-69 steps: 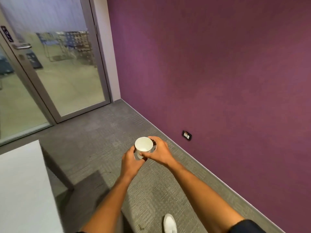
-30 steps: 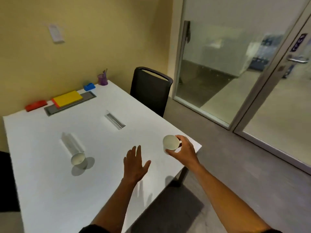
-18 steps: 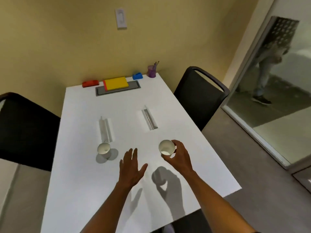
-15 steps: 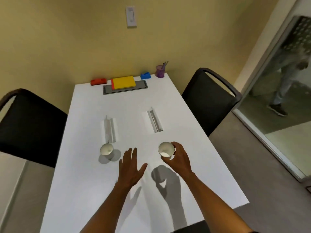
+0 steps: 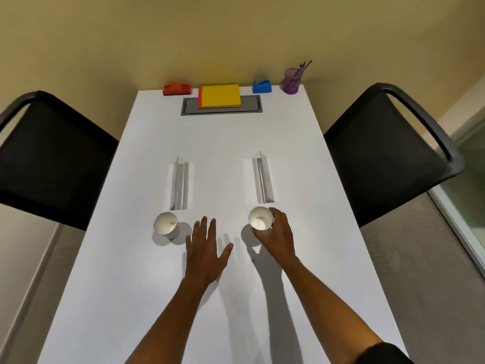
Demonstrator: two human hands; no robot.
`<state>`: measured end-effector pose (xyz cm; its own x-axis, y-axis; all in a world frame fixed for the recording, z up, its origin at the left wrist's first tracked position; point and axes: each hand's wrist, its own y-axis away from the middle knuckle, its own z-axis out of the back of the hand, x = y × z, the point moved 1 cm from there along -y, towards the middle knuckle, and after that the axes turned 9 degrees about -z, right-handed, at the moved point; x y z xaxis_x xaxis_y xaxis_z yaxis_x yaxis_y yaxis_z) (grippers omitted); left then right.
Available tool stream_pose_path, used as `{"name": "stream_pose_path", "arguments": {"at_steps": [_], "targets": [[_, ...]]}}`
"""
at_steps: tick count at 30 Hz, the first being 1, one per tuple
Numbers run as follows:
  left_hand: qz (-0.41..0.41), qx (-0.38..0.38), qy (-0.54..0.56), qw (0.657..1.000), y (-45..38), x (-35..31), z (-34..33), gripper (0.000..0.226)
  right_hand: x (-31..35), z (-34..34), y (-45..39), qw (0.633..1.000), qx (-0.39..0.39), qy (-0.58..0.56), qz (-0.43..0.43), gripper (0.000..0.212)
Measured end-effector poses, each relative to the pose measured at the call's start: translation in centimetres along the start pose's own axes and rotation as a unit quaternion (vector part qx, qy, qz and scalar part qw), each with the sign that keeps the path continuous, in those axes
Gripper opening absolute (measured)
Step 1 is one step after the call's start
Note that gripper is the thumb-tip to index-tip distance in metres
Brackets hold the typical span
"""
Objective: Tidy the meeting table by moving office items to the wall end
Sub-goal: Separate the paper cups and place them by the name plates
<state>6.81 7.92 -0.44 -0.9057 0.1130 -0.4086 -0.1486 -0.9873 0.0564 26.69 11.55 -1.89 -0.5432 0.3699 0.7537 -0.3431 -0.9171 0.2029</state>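
From my grip (image 5: 278, 237), a black chair (image 5: 380, 153) sits close on the right, its dark looped backrest frame angled toward the far right. A second black chair (image 5: 52, 158) stands well to the left, across the table (image 5: 223, 143), its grey frame curving over the top corner. Far ahead of the grip and slightly left, I see a grey hatch (image 5: 252, 107) set flush in the tabletop, near the yellow wall (image 5: 236, 35) that fills everything beyond. Grey carpet (image 5: 420, 258) lies right of the grip, and past it a glass panel (image 5: 472, 179) runs along the edge of view.
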Motion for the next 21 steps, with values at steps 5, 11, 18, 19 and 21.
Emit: {"name": "stream_pose_path", "arguments": {"at_steps": [5,11,18,19,21], "targets": [[0.015,0.001,0.006,1.000,-1.4,0.6,-1.3,0.084,-0.7,-1.4,-2.2,1.000,-0.005,-0.005,-0.005,0.068],[0.026,-0.014,0.029,0.999,-1.8,1.0,-1.8,0.084,-1.1,-1.9,-3.5,1.000,-0.018,-0.010,-0.011,0.066],[0.029,-0.004,0.032,0.999,-2.0,1.2,-2.3,0.082,-1.3,-2.2,-3.9,1.000,-0.016,0.010,0.005,0.076],[0.028,-0.004,0.033,0.999,-1.9,1.1,-2.3,0.082,-1.4,-2.1,-3.9,1.000,-0.010,0.012,0.003,0.079],[0.028,-0.001,0.035,0.999,-1.8,0.9,-2.2,0.082,-1.5,-1.9,-3.7,1.000,-0.004,0.009,0.002,0.086]]}}
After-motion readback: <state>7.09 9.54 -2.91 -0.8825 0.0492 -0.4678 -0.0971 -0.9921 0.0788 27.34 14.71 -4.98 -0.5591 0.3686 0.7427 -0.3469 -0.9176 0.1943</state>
